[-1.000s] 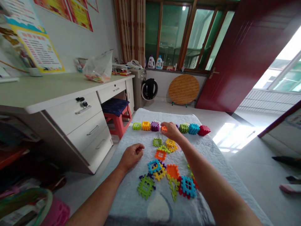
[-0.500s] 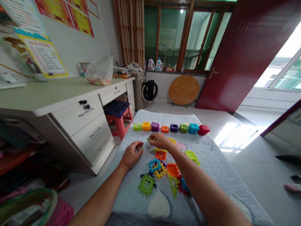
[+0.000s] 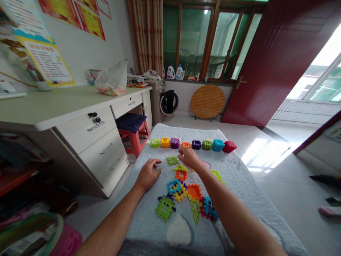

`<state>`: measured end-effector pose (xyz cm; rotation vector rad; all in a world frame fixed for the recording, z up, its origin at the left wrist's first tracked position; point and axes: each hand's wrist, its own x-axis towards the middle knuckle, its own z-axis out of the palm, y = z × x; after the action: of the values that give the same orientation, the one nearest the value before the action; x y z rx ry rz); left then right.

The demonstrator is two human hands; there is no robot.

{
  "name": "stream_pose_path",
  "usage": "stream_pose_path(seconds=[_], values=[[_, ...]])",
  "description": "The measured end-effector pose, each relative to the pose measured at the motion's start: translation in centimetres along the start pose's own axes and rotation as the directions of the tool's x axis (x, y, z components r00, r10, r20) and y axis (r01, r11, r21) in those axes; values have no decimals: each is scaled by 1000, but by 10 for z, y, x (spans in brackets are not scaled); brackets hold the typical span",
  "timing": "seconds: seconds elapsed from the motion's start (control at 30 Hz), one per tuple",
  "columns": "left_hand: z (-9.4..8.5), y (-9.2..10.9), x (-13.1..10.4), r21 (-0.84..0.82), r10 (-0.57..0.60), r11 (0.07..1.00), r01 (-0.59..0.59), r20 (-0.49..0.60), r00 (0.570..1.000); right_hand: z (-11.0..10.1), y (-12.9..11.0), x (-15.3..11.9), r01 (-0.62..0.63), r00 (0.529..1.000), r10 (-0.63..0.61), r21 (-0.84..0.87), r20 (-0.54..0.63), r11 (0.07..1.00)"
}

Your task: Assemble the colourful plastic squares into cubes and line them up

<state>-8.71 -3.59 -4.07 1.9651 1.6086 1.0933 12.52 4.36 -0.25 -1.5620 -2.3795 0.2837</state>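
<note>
the blanket (image 3: 239,185) is soft, so loose tiles (image 3: 186,192) could slip if it's tugged. far cubes (image 3: 191,144) sit in a row, easily knocked by a sleeve. right hand (image 3: 189,158) hovers half curled over the green tile (image 3: 172,160), holding nothing clear; left hand (image 3: 147,175) rests loosely curled beside it.

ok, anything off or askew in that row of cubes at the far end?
One thing: the orange piece in the row sits lower and flatter than the cubes beside it, the purple cube and the dark purple cube. It looks unfinished. The right hand hovers just in front of it. The rest of the row lines up.
</note>
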Motion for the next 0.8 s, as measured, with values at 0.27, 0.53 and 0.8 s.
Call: stream_pose_path(seconds=[0.27, 0.53, 0.8], values=[[2, -5, 0, -9, -13, 1000, 13, -14, 1000, 17, -57, 1, -129, 990, 139, -218, 34, 967], [-3, 0, -1, -15, -31, 999, 31, 17, 999, 5, -31, -5, 20, 1000, -20, -48, -2, 999], [2, -5, -1, -11, -71, 997, 72, 60, 996, -62, 87, 0, -230, 957, 197, -143, -214, 963]])
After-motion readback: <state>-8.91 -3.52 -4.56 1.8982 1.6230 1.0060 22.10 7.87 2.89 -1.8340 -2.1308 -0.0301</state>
